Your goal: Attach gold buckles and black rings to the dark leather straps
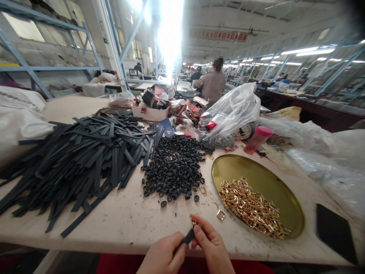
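Low at the table's front edge, my left hand (165, 251) is closed around a short dark strap (188, 238). My right hand (209, 243) pinches a small gold buckle (193, 223) at the strap's upper end; fingers partly hide how the two join. Just beyond lies a loose gold buckle (220, 215). To the right, an oval gold tray (293, 213) holds a heap of gold buckles (253, 207). A pile of small black loops (173, 171) sits ahead of my hands. Left of it spreads a big heap of dark straps (94, 156).
A black flat tablet-like object (335, 230) lies at the right edge. Behind the tray are a pink-lidded container (258, 140) and a clear plastic bag (232, 110). A white box (149, 113) and a blue booklet (164, 126) stand at the back. Another person (213, 83) is farther off.
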Motion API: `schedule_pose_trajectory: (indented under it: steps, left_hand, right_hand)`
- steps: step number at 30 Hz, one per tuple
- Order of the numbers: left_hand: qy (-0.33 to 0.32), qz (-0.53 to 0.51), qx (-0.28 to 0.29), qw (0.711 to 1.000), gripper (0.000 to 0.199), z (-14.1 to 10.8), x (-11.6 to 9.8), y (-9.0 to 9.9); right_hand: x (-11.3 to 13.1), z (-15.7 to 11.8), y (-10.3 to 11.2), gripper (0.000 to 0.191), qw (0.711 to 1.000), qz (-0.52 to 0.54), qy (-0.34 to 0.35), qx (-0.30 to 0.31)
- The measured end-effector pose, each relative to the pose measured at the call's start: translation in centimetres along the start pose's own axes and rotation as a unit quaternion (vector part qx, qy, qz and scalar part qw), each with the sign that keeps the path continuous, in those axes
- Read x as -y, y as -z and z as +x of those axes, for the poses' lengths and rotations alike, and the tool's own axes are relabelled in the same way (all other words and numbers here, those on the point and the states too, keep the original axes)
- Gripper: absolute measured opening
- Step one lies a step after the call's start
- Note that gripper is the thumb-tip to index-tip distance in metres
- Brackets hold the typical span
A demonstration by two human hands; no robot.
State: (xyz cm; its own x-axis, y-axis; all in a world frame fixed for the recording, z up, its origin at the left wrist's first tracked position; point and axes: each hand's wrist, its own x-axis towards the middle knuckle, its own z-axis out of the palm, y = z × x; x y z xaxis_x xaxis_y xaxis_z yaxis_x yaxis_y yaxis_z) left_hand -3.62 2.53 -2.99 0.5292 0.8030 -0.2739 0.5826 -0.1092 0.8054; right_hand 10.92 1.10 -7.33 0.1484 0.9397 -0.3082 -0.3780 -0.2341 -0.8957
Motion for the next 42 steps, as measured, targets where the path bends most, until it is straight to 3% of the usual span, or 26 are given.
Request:
schedule_pose_trajectory:
  steps: [4,6,14,17,22,25,33,38,42]
  left_hand:
    - [0.001,0.029,-0.010,1.000,0.025,-0.4,0.1,-0.3]
    - [0.000,0.029,-0.013,0.999,0.025,-0.6,0.0,-0.4]
    - [0.005,0.000,-0.029,1.000,0.025,-1.1,0.1,-1.1]
    - [0.018,-0.030,-0.054,0.998,0.024,-1.1,0.3,-1.6]
    - [0.038,-0.094,-0.065,0.993,0.015,-0.9,0.5,-2.3]
    - [0.035,-0.139,-0.068,0.987,0.012,-0.9,0.4,-2.4]
    - [0.032,-0.218,-0.079,0.972,0.020,-0.8,0.3,-1.9]
    - [0.056,-0.276,-0.059,0.958,0.020,-0.5,0.4,-2.6]
    - [0.079,-0.328,-0.077,0.938,0.020,-0.4,0.0,-3.3]
  right_hand:
    - [0.0,-0.3,-0.3,0.039,0.986,0.117,-0.116,0.017]
    - [0.3,-0.4,-0.4,0.036,0.979,0.155,-0.134,0.012]
    - [0.8,-0.6,-0.9,0.026,0.981,0.157,-0.110,-0.001]
    - [0.1,-0.8,-1.0,0.032,0.978,0.183,-0.098,-0.011]
    - [-1.3,-1.4,-0.7,0.031,0.992,0.094,-0.081,0.035]
    - [-1.4,-1.3,-0.4,0.028,0.997,0.050,-0.056,0.029]
    - [-1.5,-1.8,-0.6,0.028,0.997,0.031,-0.043,0.064]
    - [-0.5,-2.3,-0.8,0.030,0.991,0.064,-0.082,0.080]
    - [-0.1,-2.6,-1.2,0.029,0.976,0.135,-0.127,0.112]
